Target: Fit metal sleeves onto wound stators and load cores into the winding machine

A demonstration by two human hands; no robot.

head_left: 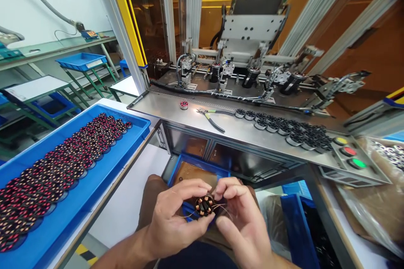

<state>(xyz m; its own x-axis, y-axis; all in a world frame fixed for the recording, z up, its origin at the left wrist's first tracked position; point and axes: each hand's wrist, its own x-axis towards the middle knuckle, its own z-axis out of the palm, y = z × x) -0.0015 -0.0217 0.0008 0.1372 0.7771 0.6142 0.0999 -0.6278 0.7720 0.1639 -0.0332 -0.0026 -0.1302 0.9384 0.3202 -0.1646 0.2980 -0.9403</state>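
Between my hands, above my lap, is a small round wound stator [204,205] with copper coils and a black centre. My left hand [181,210] holds it by the rim, thumb below and fingers above. Thin copper wires [221,206] stick out from its right side. My right hand [241,214] is curled beside these wires, its fingers bent close to the stator's right edge; whether its fingertips pinch a wire is hard to make out.
A blue tray [135,122] of stators lies left. On the metal ledge [160,109] are one red stator [184,105], pliers [214,119] and rows of black-and-silver rings [273,125]. Buttons [358,163] sit right; a machine [252,29] stands behind. Below is a blue bin [225,173].
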